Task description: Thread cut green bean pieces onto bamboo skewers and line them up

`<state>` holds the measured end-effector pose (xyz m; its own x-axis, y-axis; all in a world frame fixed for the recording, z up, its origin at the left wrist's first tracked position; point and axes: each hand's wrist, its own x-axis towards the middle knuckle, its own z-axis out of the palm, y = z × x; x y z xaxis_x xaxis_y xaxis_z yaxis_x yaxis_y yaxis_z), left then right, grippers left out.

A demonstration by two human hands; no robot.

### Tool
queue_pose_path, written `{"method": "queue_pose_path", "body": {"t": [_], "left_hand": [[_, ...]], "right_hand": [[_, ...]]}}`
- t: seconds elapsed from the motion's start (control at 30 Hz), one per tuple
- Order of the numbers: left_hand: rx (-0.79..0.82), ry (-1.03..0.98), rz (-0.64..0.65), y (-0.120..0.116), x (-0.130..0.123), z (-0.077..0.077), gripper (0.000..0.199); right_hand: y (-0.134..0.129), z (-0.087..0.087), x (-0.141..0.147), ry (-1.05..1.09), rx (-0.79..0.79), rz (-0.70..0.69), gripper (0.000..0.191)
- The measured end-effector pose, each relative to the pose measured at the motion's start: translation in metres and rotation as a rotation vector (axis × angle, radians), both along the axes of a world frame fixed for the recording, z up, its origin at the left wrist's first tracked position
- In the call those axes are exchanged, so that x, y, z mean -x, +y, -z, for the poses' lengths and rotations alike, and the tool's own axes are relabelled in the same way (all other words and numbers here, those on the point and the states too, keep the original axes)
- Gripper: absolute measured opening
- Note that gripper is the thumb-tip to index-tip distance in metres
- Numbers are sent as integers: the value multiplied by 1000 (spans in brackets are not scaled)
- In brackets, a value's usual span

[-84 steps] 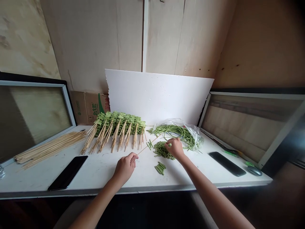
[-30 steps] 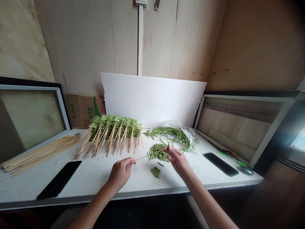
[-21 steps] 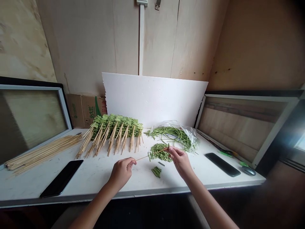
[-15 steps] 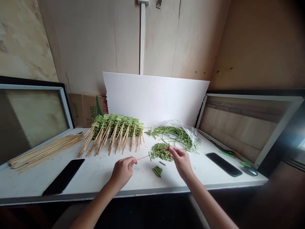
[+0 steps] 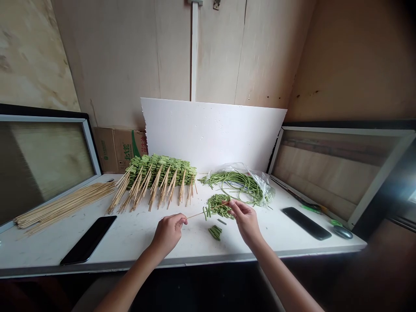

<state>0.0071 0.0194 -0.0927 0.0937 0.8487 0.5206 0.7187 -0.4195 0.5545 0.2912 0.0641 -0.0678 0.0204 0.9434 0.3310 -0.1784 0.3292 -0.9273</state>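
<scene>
My left hand (image 5: 167, 234) is closed around the lower end of a thin bamboo skewer (image 5: 195, 215). A few cut green bean pieces (image 5: 207, 212) are threaded on it. At the skewer's far end, the fingers of my right hand (image 5: 244, 216) are pinched together on the tip; whether a bean piece is also between them I cannot tell. Below and behind the skewer lies a pile of cut bean pieces (image 5: 218, 200). Nearer to me rest a small bunch of pieces (image 5: 215, 232) and a single loose piece (image 5: 222, 222).
Stacked bean skewers (image 5: 159, 171) stand at the back left, beside loose bamboo skewers (image 5: 65, 206). Long beans (image 5: 240, 182) lie in a clear plastic bag (image 5: 268, 190). A black phone (image 5: 89, 240), another dark phone (image 5: 306, 223) and a mouse (image 5: 342, 232) are on the white table (image 5: 136, 234).
The right fingers have shifted slightly left along the skewer's end. A bean piece visible at those fingertips before no longer shows plainly. My left hand keeps its hold.
</scene>
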Motion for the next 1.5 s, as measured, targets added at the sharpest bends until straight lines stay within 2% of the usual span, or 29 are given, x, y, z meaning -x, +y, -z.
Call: {"method": "queue_pose_path", "body": {"t": [0.17,0.33,0.47,0.67,0.9,1.13,1.23,1.33,1.5], "left_hand": [[43,-62,88,0,4,-10,30],[-84,-103,78,-1,2,-15,19],[-94,-33,91,-3,-1,-12,17],[-135,-11,78,-1,-3,-4,31],[-45,-40,74,4,-2,4,41],[68,-125,129,6,-2,2,29],[50,-162,144,3,-5,-4,21],[0,-169,133,0,-8,-6,23],[-37,-179,90,2,-6,1,25]], "right_hand": [[-3,-11,-5,-65,-24,14,40],[-2,-12,-7,-41,-12,115,42],[-1,-9,-6,-31,-1,124,42],[-7,-12,0,-124,-67,169,38],[-11,-7,7,-110,-70,165,33],[-12,-9,7,-144,-71,163,39],[-12,-11,6,-136,-40,206,40],[-11,-8,6,-98,-27,210,40],[-14,-2,15,-42,-31,195,41]]}}
